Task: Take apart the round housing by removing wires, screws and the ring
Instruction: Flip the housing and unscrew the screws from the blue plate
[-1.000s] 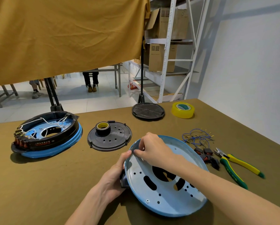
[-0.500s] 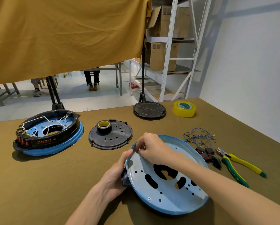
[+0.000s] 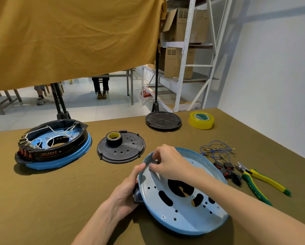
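Note:
A round blue metal housing plate (image 3: 181, 216) with several cut-outs and holes sits tilted on the olive table in front of me. My left hand (image 3: 128, 188) grips its left edge, thumb over the rim, beside a black part under the plate. My right hand (image 3: 169, 163) reaches across the plate, and its curled fingertips pinch at the upper-left rim; what they hold is too small to tell. A loose bundle of blue wires (image 3: 217, 150) and several black-and-red connectors (image 3: 225, 168) lie to the right of the plate.
A second housing (image 3: 54, 144) with a black ring and white wires stands at the left. A black disc (image 3: 121, 147) carries a tape roll (image 3: 113, 137). Another black disc (image 3: 163, 120) and yellow tape (image 3: 201, 120) lie at the back. Yellow-green pliers (image 3: 261, 181) lie at the right.
Both hands and the plate stay almost where they were. The fingertips of my right hand have shifted slightly along the plate's upper-left rim.

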Demonstrator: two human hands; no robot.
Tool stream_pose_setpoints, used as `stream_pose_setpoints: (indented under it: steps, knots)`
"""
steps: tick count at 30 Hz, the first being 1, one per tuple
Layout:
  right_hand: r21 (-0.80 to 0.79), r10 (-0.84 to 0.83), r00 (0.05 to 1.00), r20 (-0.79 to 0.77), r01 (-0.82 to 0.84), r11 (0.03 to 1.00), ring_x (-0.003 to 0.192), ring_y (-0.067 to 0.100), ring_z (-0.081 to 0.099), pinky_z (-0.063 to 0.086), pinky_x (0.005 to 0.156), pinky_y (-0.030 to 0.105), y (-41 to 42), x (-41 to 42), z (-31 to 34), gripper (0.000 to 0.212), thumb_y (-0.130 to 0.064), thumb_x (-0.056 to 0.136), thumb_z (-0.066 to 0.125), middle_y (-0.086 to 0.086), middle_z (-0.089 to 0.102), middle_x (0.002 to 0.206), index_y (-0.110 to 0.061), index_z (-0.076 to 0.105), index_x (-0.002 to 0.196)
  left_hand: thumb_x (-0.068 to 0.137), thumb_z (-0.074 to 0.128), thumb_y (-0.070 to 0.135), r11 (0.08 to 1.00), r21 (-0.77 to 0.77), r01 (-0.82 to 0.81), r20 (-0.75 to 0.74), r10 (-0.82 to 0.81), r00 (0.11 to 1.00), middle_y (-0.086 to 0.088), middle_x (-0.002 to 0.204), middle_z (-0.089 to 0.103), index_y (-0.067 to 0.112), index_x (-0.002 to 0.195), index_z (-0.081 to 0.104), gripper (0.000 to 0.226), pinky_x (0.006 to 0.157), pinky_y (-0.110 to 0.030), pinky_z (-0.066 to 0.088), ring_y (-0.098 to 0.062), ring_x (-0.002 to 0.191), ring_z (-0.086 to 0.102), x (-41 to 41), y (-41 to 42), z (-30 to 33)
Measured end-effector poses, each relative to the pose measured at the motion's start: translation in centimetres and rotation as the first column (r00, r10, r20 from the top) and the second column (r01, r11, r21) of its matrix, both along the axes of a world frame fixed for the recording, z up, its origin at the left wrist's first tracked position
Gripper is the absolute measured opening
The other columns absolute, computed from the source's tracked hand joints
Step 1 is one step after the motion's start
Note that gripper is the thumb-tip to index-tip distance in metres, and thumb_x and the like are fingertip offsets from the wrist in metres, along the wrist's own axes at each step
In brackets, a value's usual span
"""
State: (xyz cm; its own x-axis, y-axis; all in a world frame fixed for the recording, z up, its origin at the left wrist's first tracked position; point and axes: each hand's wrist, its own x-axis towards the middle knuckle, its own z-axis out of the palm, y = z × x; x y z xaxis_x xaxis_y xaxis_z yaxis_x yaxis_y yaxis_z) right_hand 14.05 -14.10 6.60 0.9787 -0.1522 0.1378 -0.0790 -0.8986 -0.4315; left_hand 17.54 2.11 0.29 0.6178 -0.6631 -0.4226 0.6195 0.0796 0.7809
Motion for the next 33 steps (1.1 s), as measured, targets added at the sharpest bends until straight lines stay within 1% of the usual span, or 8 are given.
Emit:
stream_pose_setpoints:
  steps: [2,6,9,12,18,24,30,33]
  knots:
    - [-0.016,-0.014,1.0,0.008,0.014,1.0,0.065,0.016,0.055,0.036,0.052,0.026,0.2,0.0,-0.3,0.028,-0.029,0.089,0.071,0.001,0.056,0.073,-0.014,0.064,0.067,0.068,0.083,0.053,1.0,0.009,-0.002,0.001,0.002,1.0,-0.018,0.105,0.077,0.008,0.116,0.072,0.067,0.064,-0.034,0.06,-0.028,0.082,0.076,0.0,0.0,0.1]
    - [0.004,0.071,0.997,-0.023,-0.071,0.997,0.082,0.021,0.062,0.055,0.07,0.037,0.4,0.0,0.0,0.015,-0.01,0.093,0.062,0.002,0.061,0.092,-0.013,0.076,0.089,0.063,0.085,0.053,1.0,0.008,-0.002,-0.001,0.002,1.0,-0.019,0.105,0.077,0.007,0.115,0.072,0.071,0.064,-0.034,0.06,-0.029,0.082,0.076,-0.1,0.0,0.0]
    - [0.013,0.051,0.999,-0.002,-0.051,0.999,0.088,0.015,0.055,0.051,0.075,0.032,0.3,-0.2,-0.1,0.005,-0.017,0.092,0.064,-0.002,0.053,0.099,-0.016,0.069,0.092,0.063,0.085,0.053,1.0,0.002,0.002,-0.001,-0.002,1.0,-0.019,0.103,0.077,0.007,0.111,0.073,0.068,0.062,-0.034,0.06,-0.028,0.08,0.076,0.0,0.0,0.0]
    - [-0.016,-0.011,0.999,0.03,0.012,1.0,0.082,0.012,0.05,0.041,0.069,0.031,0.5,-0.2,-0.6,0.023,-0.032,0.092,0.068,0.002,0.054,0.095,-0.012,0.065,0.08,0.065,0.084,0.054,1.0,0.008,-0.005,-0.001,0.005,1.0,-0.019,0.1,0.077,0.006,0.11,0.072,0.066,0.06,-0.033,0.06,-0.028,0.078,0.076,0.0,0.0,0.0]
    - [0.0,0.086,0.996,-0.012,-0.086,0.996,0.088,0.019,0.056,0.05,0.076,0.033,0.3,0.0,-0.1,0.015,-0.014,0.097,0.06,-0.001,0.052,0.099,-0.013,0.074,0.094,0.063,0.085,0.054,1.0,0.007,0.006,0.0,-0.006,1.0,-0.02,0.108,0.077,0.007,0.114,0.072,0.071,0.066,-0.035,0.06,-0.029,0.085,0.076,0.0,0.0,-0.1]
    - [0.008,0.032,0.998,0.052,-0.032,0.999,0.086,0.017,0.053,0.04,0.072,0.029,0.3,-0.2,-0.9,0.017,-0.029,0.094,0.067,-0.001,0.052,0.096,-0.015,0.065,0.086,0.066,0.083,0.054,1.0,0.004,0.011,0.006,-0.011,1.0,-0.019,0.103,0.077,0.006,0.114,0.071,0.068,0.062,-0.033,0.059,-0.028,0.081,0.076,0.0,0.1,0.1]
    - [-0.003,0.08,0.996,0.039,-0.08,0.997,0.086,0.012,0.047,0.036,0.074,0.026,0.1,0.1,-0.9,0.012,-0.017,0.097,0.063,-0.006,0.049,0.092,-0.019,0.07,0.089,0.065,0.083,0.053,1.0,0.005,0.003,0.0,-0.003,1.0,-0.02,0.105,0.076,0.007,0.114,0.072,0.067,0.065,-0.035,0.06,-0.029,0.083,0.075,-0.1,0.1,0.1]
    - [0.061,0.081,0.996,0.046,-0.084,0.995,0.078,0.003,0.049,0.036,0.064,0.016,-0.2,0.0,-1.0,0.013,-0.013,0.094,0.063,-0.013,0.049,0.087,-0.018,0.075,0.092,0.066,0.083,0.053,1.0,0.004,0.013,0.0,-0.013,1.0,-0.02,0.109,0.076,0.008,0.116,0.073,0.068,0.068,-0.035,0.06,-0.03,0.087,0.075,0.0,0.1,0.1]
